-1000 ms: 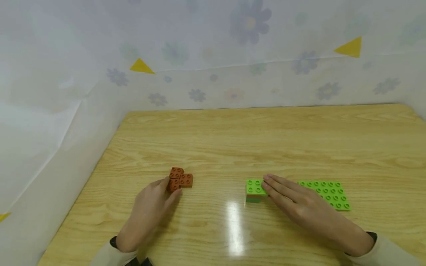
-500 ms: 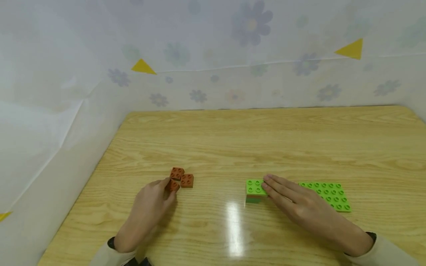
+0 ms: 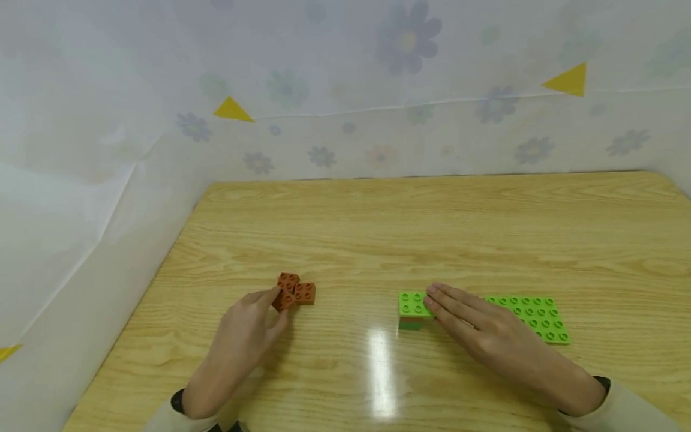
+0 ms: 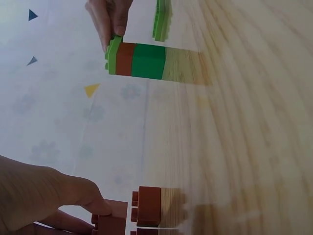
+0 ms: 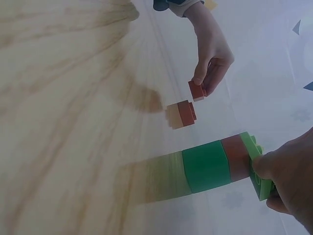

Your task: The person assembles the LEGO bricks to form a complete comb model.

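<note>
In the head view my left hand [image 3: 243, 336] pinches a brown toy brick [image 3: 284, 301] between thumb and fingers. The right wrist view shows this brick raised off the table, tilted. Two more brown bricks, a right one [image 3: 305, 293] and a rear one [image 3: 287, 278], stand right beside it. My right hand [image 3: 493, 330] grips the light green plate [image 3: 412, 303] on top of a stack, fingers stretched over it and thumb at its side. Below that plate sit a brown brick [image 5: 236, 157] and a dark green block [image 5: 206, 166], seen in the right wrist view.
A light green studded baseplate [image 3: 540, 318] lies at the right, partly behind my right hand. The wooden table [image 3: 345, 234] ends at a white flowered sheet [image 3: 345, 144] with yellow triangles at the back and left.
The left hand has pulled the nearest brown brick loose from its place against the other two, tilted and lifted it. The right hand has stayed put on the stack.
</note>
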Motion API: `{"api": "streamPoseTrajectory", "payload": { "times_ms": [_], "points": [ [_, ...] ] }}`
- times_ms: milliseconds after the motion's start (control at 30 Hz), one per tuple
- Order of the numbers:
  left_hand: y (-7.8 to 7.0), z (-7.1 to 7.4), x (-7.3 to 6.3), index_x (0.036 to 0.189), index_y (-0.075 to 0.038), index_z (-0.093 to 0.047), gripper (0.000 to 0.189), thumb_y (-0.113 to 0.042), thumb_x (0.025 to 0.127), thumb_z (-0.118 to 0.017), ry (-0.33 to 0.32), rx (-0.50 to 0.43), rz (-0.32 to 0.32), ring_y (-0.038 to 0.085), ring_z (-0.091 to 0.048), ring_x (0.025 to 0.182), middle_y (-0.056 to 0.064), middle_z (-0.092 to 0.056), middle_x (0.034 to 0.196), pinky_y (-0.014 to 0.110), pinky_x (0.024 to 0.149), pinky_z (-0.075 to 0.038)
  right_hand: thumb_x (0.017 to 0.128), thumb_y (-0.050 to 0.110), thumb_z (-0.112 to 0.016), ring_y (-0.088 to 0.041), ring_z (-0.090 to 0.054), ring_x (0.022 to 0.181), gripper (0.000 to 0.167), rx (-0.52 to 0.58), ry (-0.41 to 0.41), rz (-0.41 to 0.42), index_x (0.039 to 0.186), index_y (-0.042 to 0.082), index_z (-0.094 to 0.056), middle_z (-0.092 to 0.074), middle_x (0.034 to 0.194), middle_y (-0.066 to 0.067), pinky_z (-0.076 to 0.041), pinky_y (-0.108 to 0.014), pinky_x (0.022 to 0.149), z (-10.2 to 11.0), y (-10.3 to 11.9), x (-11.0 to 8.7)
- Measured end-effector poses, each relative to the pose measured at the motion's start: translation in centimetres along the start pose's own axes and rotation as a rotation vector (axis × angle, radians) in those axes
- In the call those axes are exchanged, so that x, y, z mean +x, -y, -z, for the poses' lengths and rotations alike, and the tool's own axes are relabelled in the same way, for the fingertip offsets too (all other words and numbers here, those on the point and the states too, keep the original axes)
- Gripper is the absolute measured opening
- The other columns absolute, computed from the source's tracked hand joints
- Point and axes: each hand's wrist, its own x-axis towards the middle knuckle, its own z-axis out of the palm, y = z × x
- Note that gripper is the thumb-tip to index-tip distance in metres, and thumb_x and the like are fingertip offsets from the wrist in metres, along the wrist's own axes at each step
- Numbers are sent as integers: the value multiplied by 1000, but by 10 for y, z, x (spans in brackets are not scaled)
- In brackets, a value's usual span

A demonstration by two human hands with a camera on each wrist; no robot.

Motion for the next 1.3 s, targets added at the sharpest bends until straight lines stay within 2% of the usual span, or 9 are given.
{"api": "streamPoseTrajectory", "payload": {
  "times_ms": [200,300,500,567,733,900,1000,1133,1300],
  "points": [
    [-4,2,1,107,7,-69,36,-2,74,-80,-58,-23,-36,33,-69,82,21,-70,94,38,63,-59,108,11,-20,-29,-60,115,49,-1,7,-7,118,-5,-65,-62,125,-19,-20,-20,114,1,0,0],
    [-7,3,2,109,6,-69,39,-3,73,-80,-75,-50,-68,33,-69,85,21,-70,97,39,67,-59,108,11,-20,-29,-61,114,49,-8,10,-9,118,-5,-65,-62,125,-18,-24,-22,113,1,0,0],
    [-15,5,8,112,5,-68,42,0,72,-81,-127,-141,-218,29,-68,90,17,-69,101,34,70,-59,108,11,-19,-29,-61,113,50,-12,18,-15,118,-4,-66,-63,125,-18,-33,-24,110,2,0,0],
    [-18,5,11,112,4,-68,42,1,73,-80,-135,-192,-273,25,-67,90,15,-69,101,31,70,-59,108,12,-18,-29,-61,113,51,-12,24,-18,119,-4,-65,-62,125,-18,-40,-26,105,2,1,0],
    [-28,4,20,113,4,-67,41,0,74,-79,-127,-312,-374,18,-65,83,11,-68,99,27,64,-58,108,12,-18,-29,-62,112,51,-7,23,-19,119,-4,-66,-62,125,-18,-54,-33,87,2,0,0],
    [-40,7,27,117,0,-66,42,-5,77,-79,-104,-339,-412,16,-62,84,11,-67,108,22,60,-53,108,12,-18,-29,-61,112,51,-6,26,-17,120,-4,-65,-61,127,-18,-54,-33,88,1,0,0],
    [-47,8,31,119,-2,-66,42,-8,80,-78,-76,-336,-431,17,-63,92,9,-67,110,23,67,-55,108,12,-19,-29,-62,112,50,-5,25,-14,119,-4,-65,-62,126,-18,-55,-35,83,1,1,1],
    [-54,5,35,119,-1,-65,42,-9,80,-78,-54,-357,-487,21,-64,101,9,-67,109,29,80,-57,108,13,-19,-29,-62,112,50,0,23,-16,118,-4,-66,-62,125,-17,-56,-36,80,1,1,1],
    [-63,-2,41,119,1,-65,41,-8,80,-78,-41,-412,-551,21,-64,101,10,-67,109,25,83,-55,109,14,-19,-29,-63,111,52,8,21,-32,117,-4,-67,-64,124,-16,-57,-37,78,3,1,3]
  ]
}}
